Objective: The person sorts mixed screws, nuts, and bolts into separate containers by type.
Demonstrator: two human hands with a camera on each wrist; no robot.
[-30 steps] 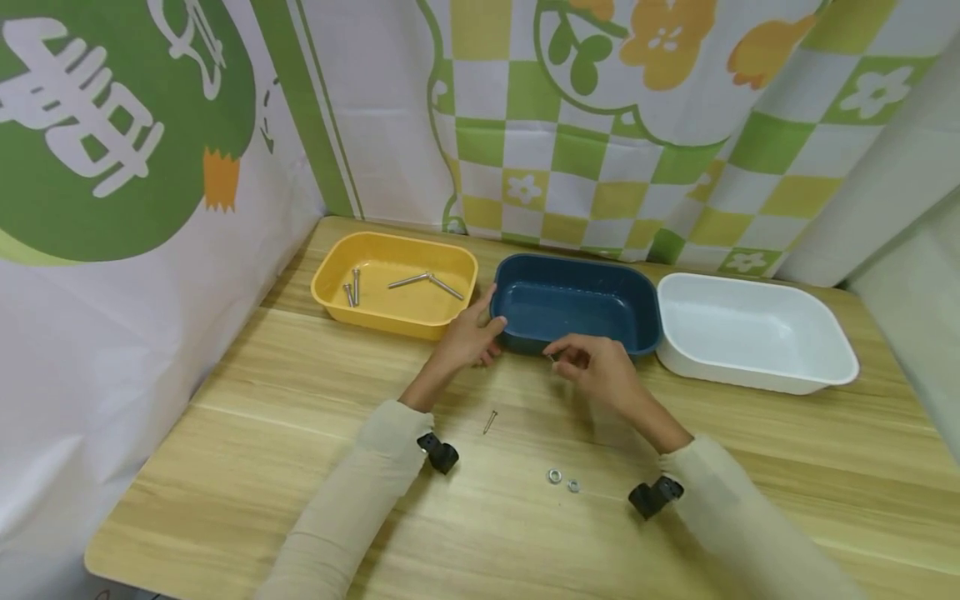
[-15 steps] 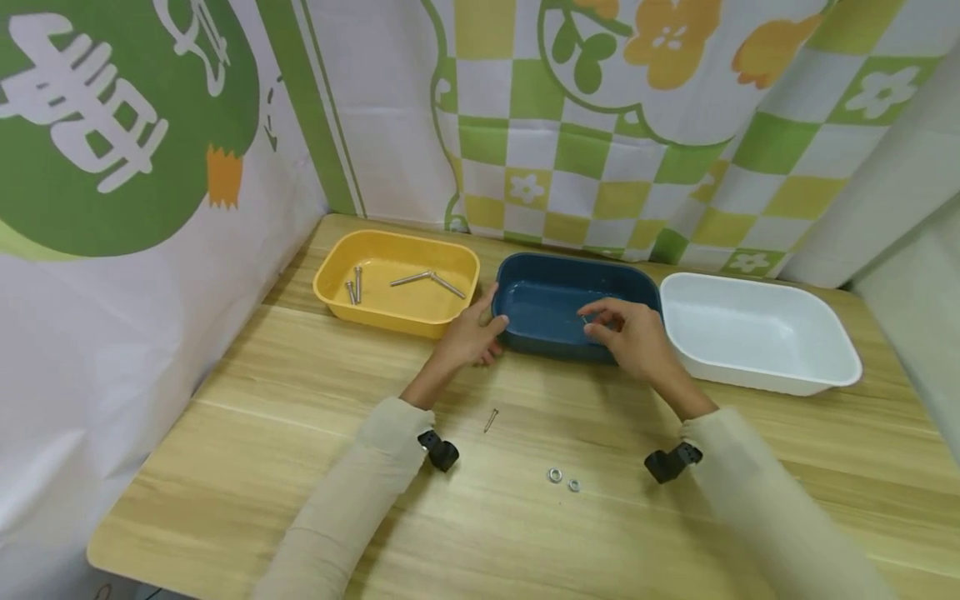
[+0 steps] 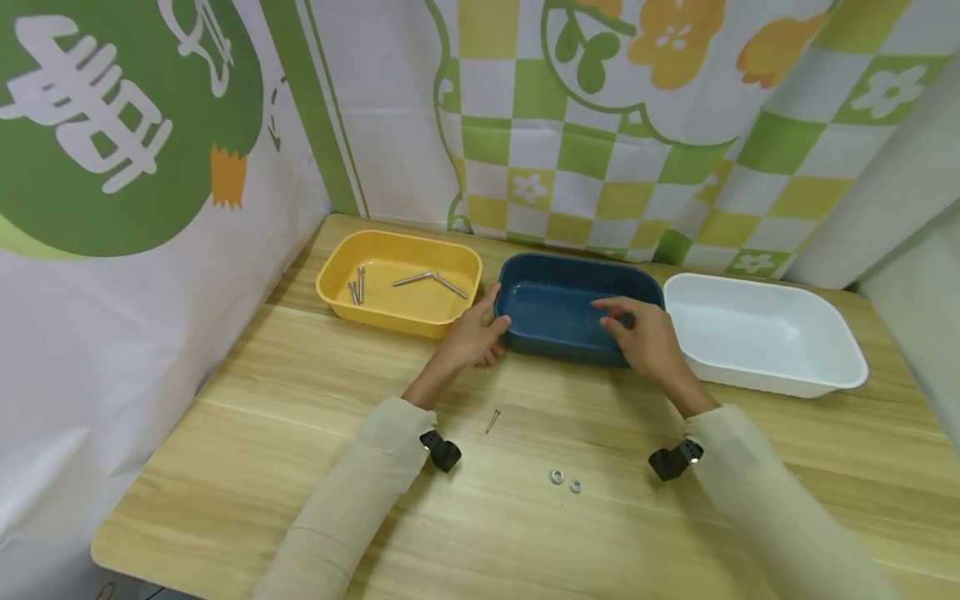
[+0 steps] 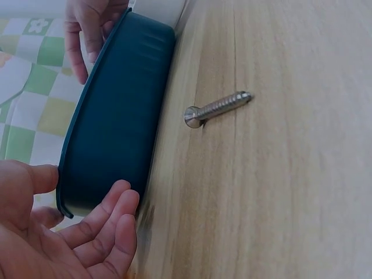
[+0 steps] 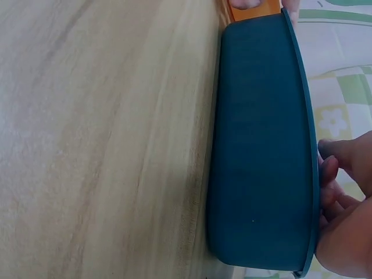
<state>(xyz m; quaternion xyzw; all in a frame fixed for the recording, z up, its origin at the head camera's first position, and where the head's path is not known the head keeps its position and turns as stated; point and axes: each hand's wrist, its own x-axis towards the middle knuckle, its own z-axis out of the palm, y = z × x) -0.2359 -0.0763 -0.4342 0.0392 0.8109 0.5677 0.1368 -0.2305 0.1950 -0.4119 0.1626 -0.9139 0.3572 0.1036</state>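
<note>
My left hand [image 3: 472, 333] holds the left front corner of the dark blue bin [image 3: 551, 350], thumb at the rim and index finger along the end wall. In the left wrist view, the other fingers of the left hand [image 4: 87, 244] lie loosely near its outer wall. Over the right part of that bin hovers my right hand [image 3: 648, 337], thumb and index finger apart, nothing visible between them. The right wrist view hides part of its fingers [image 5: 343, 157] behind the rim. A pointed screw [image 4: 218, 109] lies on the table in front of the bin.
Left of the blue bin stands a yellow bin [image 3: 397, 321] with several bolts [image 3: 450, 286] inside. A white bin [image 3: 765, 379] stands to the right. Two hex nuts, a larger nut [image 3: 557, 477] and a smaller nut [image 3: 576, 487], lie nearer on the table [image 3: 300, 467]. A patterned curtain [image 3: 570, 167] hangs behind.
My right hand has moved from the blue bin's front edge to over its inside, and the small screw it pinched no longer shows between its fingers. The left hand stays at the corner.
</note>
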